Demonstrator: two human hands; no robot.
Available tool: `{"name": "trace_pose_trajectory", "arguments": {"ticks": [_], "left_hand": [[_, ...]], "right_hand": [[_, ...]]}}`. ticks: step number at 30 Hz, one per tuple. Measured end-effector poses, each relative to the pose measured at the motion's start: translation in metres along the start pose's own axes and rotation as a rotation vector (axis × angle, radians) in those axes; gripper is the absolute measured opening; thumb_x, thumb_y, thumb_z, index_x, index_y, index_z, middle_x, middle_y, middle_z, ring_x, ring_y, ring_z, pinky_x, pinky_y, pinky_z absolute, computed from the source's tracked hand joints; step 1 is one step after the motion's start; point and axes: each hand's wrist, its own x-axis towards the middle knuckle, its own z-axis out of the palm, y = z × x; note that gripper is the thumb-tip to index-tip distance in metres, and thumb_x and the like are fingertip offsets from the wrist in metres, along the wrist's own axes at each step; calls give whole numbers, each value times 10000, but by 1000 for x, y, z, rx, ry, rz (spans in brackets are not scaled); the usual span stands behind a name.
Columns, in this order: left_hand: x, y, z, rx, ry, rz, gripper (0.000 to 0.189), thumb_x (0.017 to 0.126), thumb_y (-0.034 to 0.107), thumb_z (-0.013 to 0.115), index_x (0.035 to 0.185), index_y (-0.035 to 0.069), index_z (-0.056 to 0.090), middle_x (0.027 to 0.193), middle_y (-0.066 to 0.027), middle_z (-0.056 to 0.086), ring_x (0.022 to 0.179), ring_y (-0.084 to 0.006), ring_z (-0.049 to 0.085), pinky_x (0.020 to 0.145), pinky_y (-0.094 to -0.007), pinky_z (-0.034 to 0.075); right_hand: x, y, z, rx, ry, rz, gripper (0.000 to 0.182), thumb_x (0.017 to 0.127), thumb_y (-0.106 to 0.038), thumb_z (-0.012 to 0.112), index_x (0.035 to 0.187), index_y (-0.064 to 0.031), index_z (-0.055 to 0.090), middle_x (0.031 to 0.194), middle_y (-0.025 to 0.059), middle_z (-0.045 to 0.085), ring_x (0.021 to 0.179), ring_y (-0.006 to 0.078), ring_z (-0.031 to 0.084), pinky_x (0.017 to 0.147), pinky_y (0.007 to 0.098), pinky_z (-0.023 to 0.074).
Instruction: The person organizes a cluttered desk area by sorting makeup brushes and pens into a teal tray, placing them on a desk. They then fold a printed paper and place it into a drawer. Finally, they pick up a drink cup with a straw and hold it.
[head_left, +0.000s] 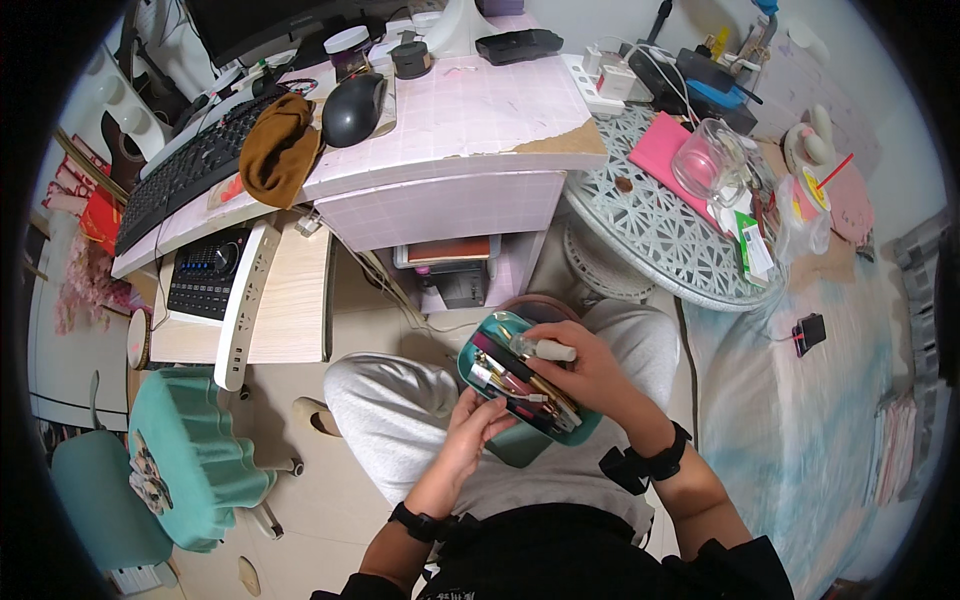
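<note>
A teal plastic box (596, 429) rests on my lap, filled with cosmetic pencils, tubes, gold-coloured sticks and a white cable (536, 397). My left hand (474, 426) grips the near left rim of the box, thumb over the edge. In my right hand (589, 371) is a small clear bottle with a white cap (553, 350), held between thumb and fingers above the box's far right side. A dark magenta tube (491, 349) lies among the contents, partly covered by other items. Beneath the box, a darker green lid or container (519, 444) shows between my legs.
Ahead stands a desk (480, 112) with a keyboard (195, 161), a black mouse (352, 110) and a brown cloth (281, 154). A round lattice-top table (622, 202) on the right bears a clear glass jar (709, 161). At left is a teal-covered chair (195, 457).
</note>
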Motion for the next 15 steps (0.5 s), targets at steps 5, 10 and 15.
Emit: {"name": "trace_pose_trajectory", "arguments": {"ticks": [5, 10, 15], "left_hand": [[-1, -1, -1, -13, 26, -6, 360, 845, 128, 489, 1171, 21, 380, 1073, -91, 544, 948, -178, 576, 779, -273, 501], [-5, 17, -1, 82, 16, 39, 424, 848, 157, 507, 1207, -4, 349, 1092, -133, 531, 946, -188, 583, 783, -282, 507], [-21, 74, 21, -5, -100, 136, 456, 832, 142, 548, 1208, -13, 342, 1070, -130, 537, 901, -185, 599, 740, -256, 538]], "right_hand": [[3, -2, -6, -330, 70, -180, 512, 702, -159, 694, 1166, -71, 494, 1160, 118, 435, 976, 238, 498, 771, 291, 437], [-3, -10, -28, -122, 200, -92, 493, 740, -180, 662, 1177, -45, 479, 1134, 115, 453, 940, 221, 496, 769, 299, 427], [-23, 9, -52, 16, 459, -211, 410, 812, -174, 586, 1177, -31, 467, 1117, 108, 460, 899, 171, 499, 739, 278, 423]]}}
